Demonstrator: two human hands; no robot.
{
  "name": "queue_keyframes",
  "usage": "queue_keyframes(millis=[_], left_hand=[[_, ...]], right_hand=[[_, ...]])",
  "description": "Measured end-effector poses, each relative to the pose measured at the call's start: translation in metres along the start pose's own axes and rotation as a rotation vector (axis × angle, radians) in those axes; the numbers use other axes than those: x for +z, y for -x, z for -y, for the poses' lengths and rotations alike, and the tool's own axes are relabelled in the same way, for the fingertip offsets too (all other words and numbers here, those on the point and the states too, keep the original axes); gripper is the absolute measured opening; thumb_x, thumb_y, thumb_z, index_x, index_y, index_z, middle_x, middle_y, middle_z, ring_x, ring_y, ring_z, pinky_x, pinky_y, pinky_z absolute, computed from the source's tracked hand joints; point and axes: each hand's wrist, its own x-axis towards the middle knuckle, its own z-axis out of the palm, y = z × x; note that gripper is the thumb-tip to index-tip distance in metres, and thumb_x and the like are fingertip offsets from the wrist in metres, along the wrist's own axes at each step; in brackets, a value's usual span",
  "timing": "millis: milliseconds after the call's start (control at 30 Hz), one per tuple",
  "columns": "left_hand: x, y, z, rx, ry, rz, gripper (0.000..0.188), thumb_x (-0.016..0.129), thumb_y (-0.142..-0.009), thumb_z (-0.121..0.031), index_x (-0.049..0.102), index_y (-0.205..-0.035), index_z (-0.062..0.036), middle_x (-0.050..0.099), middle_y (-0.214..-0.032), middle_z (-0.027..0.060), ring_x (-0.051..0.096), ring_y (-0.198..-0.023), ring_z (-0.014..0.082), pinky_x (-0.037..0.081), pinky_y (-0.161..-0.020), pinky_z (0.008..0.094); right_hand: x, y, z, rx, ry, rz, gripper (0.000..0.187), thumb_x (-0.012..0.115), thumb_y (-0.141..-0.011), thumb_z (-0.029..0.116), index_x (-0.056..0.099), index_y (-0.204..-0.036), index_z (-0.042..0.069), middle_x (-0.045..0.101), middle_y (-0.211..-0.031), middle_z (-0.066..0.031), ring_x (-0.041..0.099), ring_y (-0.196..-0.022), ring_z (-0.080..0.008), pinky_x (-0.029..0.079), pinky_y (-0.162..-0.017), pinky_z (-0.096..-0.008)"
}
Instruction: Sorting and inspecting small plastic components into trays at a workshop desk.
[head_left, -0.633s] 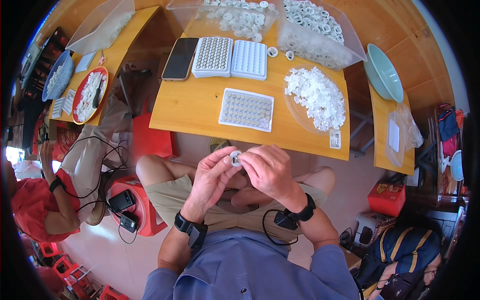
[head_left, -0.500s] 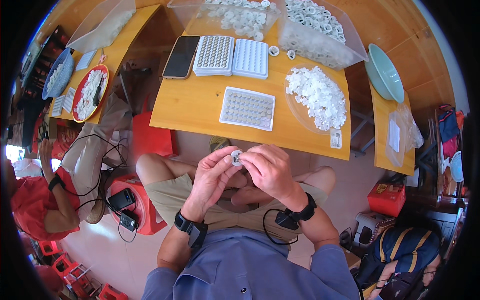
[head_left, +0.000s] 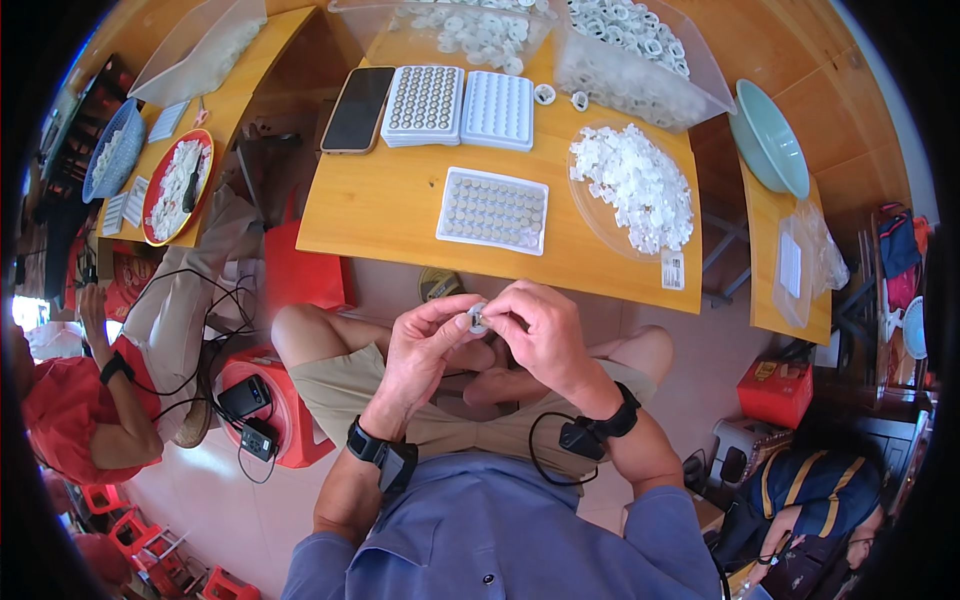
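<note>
My left hand (head_left: 425, 340) grips a small round white plastic part (head_left: 477, 319) between thumb and fingers, above my lap and just short of the table's near edge. A dark spot shows at the middle of the part. From the right, my right hand (head_left: 545, 335) meets it with thumb and forefinger pinched together at its rim. Whatever sits between those right fingertips is too small and hidden to make out. Beyond the hands, a white tray (head_left: 441, 236) on the table holds rows of silver button cells (head_left: 490, 208).
On the wooden table (head_left: 370, 215) lie a phone (head_left: 358, 110), stacked cell trays (head_left: 424, 100), a ribbed white tray (head_left: 497, 110) and a dish of white plastic pieces (head_left: 640, 190). Bins of rings (head_left: 640, 90) stand behind. A red stool (head_left: 290, 420) and a seated person (head_left: 100, 410) are at left.
The hands stay together on the part, which has turned slightly. The right fingers have shifted a little on its rim. The whole view has tilted slightly, moving the table upward in the picture.
</note>
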Motion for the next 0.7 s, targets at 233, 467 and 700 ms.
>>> queue_keyframes(millis=[233, 467, 700], left_hand=[[0.002, 0.000, -0.007, -0.029, -0.118, 0.035, 0.025, 0.063, -0.096, -0.005, 0.065, -0.120, 0.0025, 0.070, -0.109, 0.0099, 0.067, -0.097, 0.0152, 0.055, -0.088, 0.0299], [0.000, 0.002, -0.007, -0.040, -0.151, 0.070, 0.024, 0.062, -0.096, -0.005, 0.065, -0.119, 0.0025, 0.070, -0.110, 0.0106, 0.067, -0.099, 0.0165, 0.056, -0.090, 0.0313], [0.004, 0.002, 0.002, -0.105, 0.239, 0.062, 0.026, 0.057, -0.099, -0.007, 0.063, -0.122, 0.0024, 0.069, -0.113, 0.0123, 0.068, -0.103, 0.0201, 0.059, -0.092, 0.0344]], right_hand=[[-0.003, 0.000, 0.005, 0.409, -0.281, 0.046, 0.011, 0.072, -0.082, 0.002, 0.064, -0.089, 0.004, 0.066, -0.078, -0.0070, 0.066, -0.072, -0.0164, 0.051, -0.062, -0.0302], [-0.004, 0.001, -0.002, 0.667, -0.695, 0.148, 0.017, 0.071, -0.085, 0.000, 0.059, -0.097, 0.000, 0.064, -0.086, -0.0041, 0.061, -0.076, -0.0082, 0.050, -0.067, -0.0234], [-0.008, -0.001, 0.010, 0.607, -0.772, 0.122, 0.020, 0.070, -0.085, 0.001, 0.058, -0.101, 0.001, 0.062, -0.087, -0.0019, 0.057, -0.076, -0.0053, 0.049, -0.067, -0.0205]])
